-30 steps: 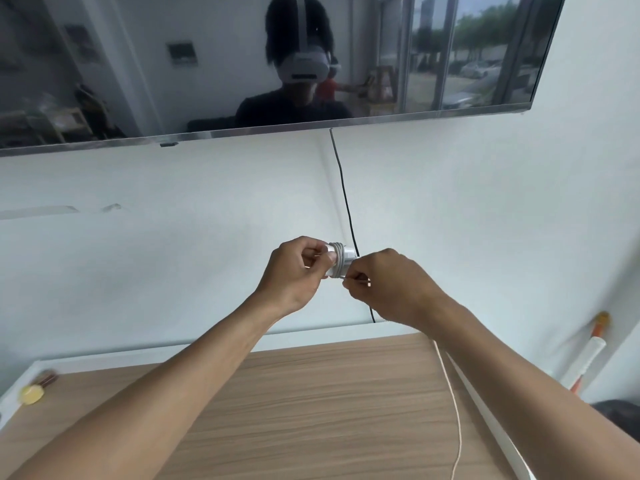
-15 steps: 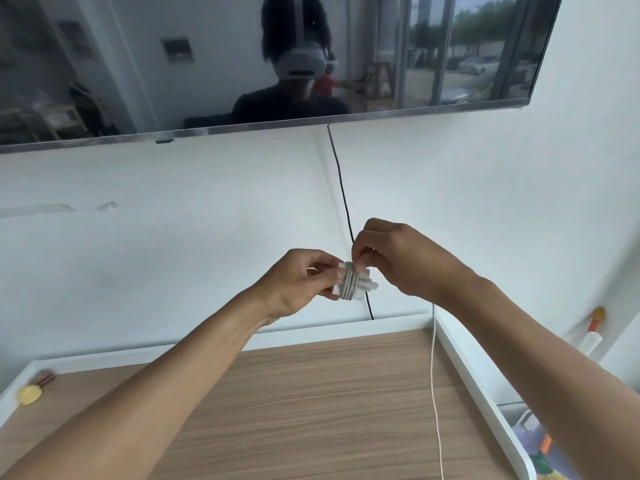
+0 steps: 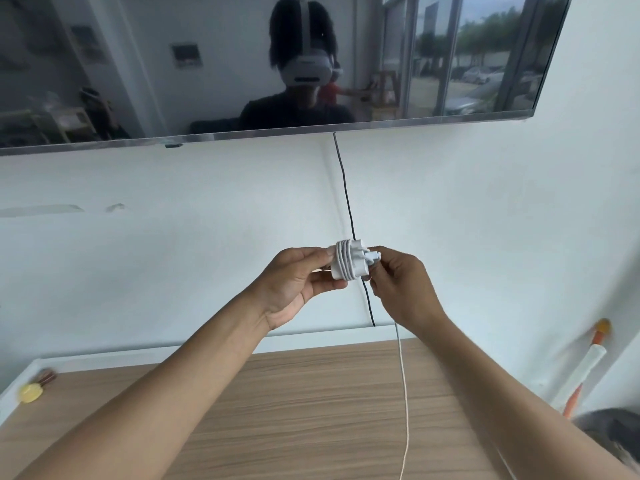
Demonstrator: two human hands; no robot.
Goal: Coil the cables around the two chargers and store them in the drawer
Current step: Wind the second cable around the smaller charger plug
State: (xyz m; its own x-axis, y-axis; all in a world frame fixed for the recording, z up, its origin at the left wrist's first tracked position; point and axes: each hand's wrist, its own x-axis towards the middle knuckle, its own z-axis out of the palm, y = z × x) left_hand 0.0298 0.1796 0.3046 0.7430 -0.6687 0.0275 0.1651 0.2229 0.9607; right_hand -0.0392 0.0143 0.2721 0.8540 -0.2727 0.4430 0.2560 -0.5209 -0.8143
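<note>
White charger (image 3: 346, 265) gripped by left hand (image 3: 298, 282), cable (image 3: 402, 375) pinched in right hand (image 3: 401, 289). Coiling step, partly done. Needs next a steady tension on hanging slack.

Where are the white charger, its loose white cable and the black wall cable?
white charger (image 3: 348, 263): head view, on its wound body.
loose white cable (image 3: 403, 393): head view, on the hanging stretch.
black wall cable (image 3: 345, 192): head view, on its upper stretch.

Home living room: wall-mounted television (image 3: 207, 64), wooden cabinet (image 3: 311, 410).
</note>
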